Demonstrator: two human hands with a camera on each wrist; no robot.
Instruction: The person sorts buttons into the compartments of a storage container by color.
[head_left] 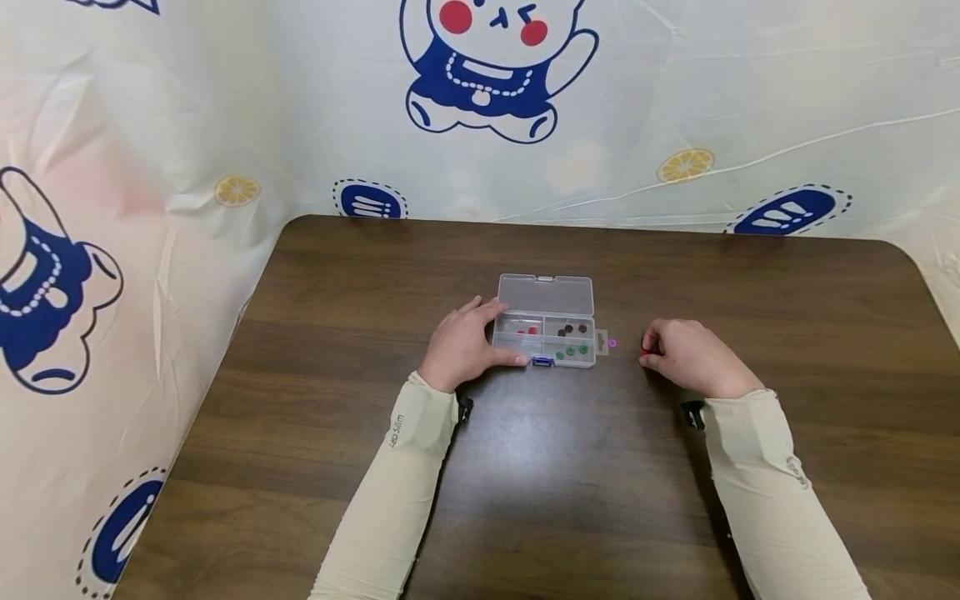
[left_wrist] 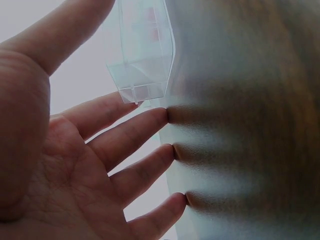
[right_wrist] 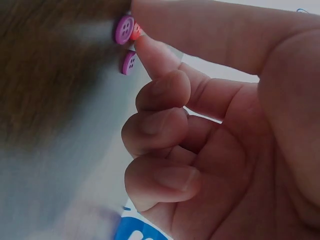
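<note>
A clear plastic compartment box [head_left: 519,347] stands on the table with its lid [head_left: 546,296] raised at the back. My left hand [head_left: 464,344] holds its left end between thumb and index finger. In the left wrist view, the other fingertips [left_wrist: 159,116] rest on the table. Inside the box lie red buttons [head_left: 532,331], dark brown buttons [head_left: 582,328] and green buttons [head_left: 583,349]. To the right of the box, my right hand [head_left: 693,357] pinches a red button [right_wrist: 137,31] between thumb and index finger; the other fingers are curled.
A purple button [head_left: 612,343] lies by the box's hanging tab [head_left: 602,342]. The right wrist view shows two purple buttons, a nearer one [right_wrist: 125,30] and another one [right_wrist: 129,63]. Beneath is a brown wooden table [head_left: 360,317], with a printed curtain [head_left: 637,108] behind it.
</note>
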